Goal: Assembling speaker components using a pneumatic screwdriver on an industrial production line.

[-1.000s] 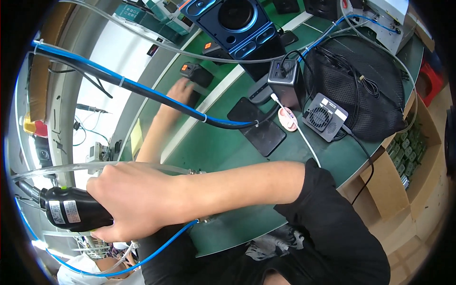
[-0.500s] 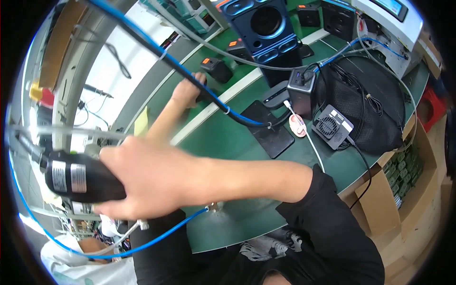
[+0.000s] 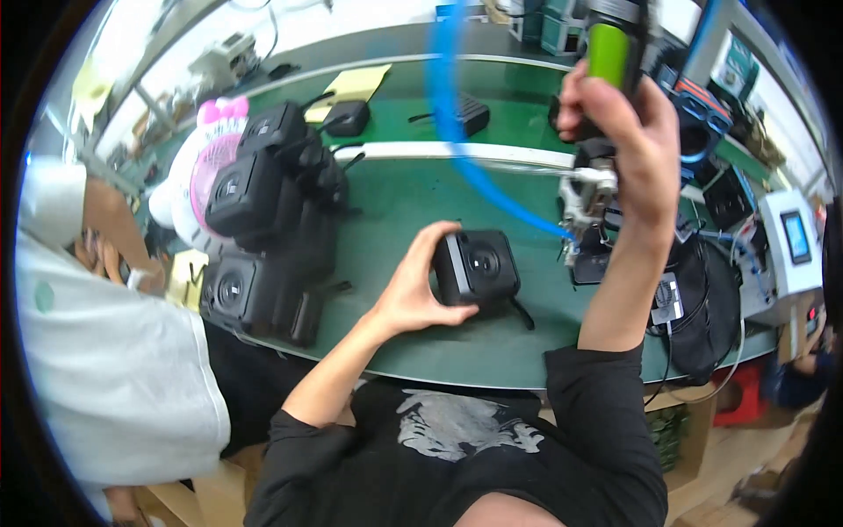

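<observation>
My left hand [image 3: 417,290] is wrapped round the left side of a small black box-shaped speaker [image 3: 486,266], thumb at its near side and fingers at its far side. The speaker rests on the green tabletop with its round cone facing up, and a short black tail sticks out at its near right. Raised over the right of the table, my right hand [image 3: 637,140] is closed round a black power screwdriver with a green band [image 3: 608,54]. Metal fittings [image 3: 590,198] and a blue hose [image 3: 470,162] hang below that hand. The screwdriver's tip cannot be made out.
Several similar black speakers [image 3: 250,206] are stacked at the left, before a pink and white figure-shaped fan [image 3: 189,189]. Small black devices [image 3: 471,116] lie beyond the white strip [image 3: 518,156]. A person in white [image 3: 114,351] is close on the left. A black mesh bag [image 3: 702,307] lies right.
My view has swung left along the table. The screwdriver has gone from the left side to the upper right in my right hand. My left hand now grips a speaker nearer me.
</observation>
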{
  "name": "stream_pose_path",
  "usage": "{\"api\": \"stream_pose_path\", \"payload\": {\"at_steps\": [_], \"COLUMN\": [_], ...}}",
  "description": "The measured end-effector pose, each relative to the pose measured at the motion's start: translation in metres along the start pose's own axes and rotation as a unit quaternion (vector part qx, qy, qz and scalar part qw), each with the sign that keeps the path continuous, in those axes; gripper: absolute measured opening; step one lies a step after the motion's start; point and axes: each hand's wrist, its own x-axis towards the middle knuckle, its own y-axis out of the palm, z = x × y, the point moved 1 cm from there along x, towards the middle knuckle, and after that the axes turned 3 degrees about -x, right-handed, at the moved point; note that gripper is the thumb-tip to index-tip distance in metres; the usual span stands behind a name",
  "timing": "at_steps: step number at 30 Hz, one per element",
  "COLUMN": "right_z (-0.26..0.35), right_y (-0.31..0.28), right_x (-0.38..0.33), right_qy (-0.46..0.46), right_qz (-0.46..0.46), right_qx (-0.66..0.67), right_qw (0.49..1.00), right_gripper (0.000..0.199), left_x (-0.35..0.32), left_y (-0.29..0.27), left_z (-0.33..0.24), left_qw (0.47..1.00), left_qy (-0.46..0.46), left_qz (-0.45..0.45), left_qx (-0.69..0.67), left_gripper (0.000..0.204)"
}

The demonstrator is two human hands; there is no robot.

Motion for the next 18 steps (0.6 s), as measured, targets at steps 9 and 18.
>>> {"api": "stream_pose_path", "payload": {"at_steps": [9,18], "right_z": [0.001,0.03], "right_y": [0.01,0.049], "right_x": [0.033,0.028], "right_qy": [0.031,-0.053], "right_qz": [0.192,0.241], "right_qx": [0.225,0.277], "right_qw": [0.955,0.929], "right_gripper": [0.048,0.063], "left_x": [-0.054,-0.041], "left_y": [-0.011,-0.011], "left_z": [0.019,-0.004], "left_qw": [0.994,0.982], "left_qy": [-0.075,0.033], "left_qz": [0.076,0.039], "left_qx": [-0.003,0.181], "left_gripper": [0.104,0.112]}}
